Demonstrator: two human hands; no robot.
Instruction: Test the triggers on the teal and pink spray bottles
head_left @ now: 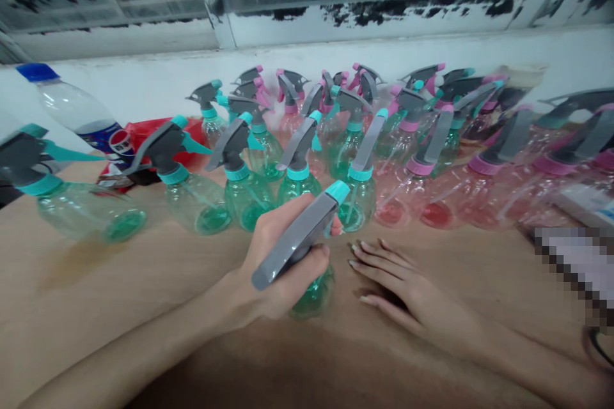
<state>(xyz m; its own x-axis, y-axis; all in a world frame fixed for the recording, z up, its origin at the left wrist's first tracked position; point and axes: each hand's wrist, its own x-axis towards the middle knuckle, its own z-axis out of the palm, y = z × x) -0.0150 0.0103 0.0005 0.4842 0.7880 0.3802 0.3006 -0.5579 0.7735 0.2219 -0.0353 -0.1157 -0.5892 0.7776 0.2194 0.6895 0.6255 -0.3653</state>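
Observation:
My left hand (283, 262) is closed around the neck of a green spray bottle (314, 297) with a grey and teal trigger head, near the table's front edge. Its fingers wrap below the head, and part of the clear green body shows under them. To its right, my right hand (403, 281) lies on the table, fingers stretched out and holding nothing. Just beyond the hands stands a row of spray bottles, green ones (249, 198) with teal collars on the left and pink ones (436, 201) with pink collars on the right.
More spray bottles crowd behind the front row, up to the white wall (158, 80). A large Pepsi bottle (81, 108) leans at the left beside a red wrapper (144, 134). A blurred-out flat object (580, 268) lies at the right on the wooden table (158, 287).

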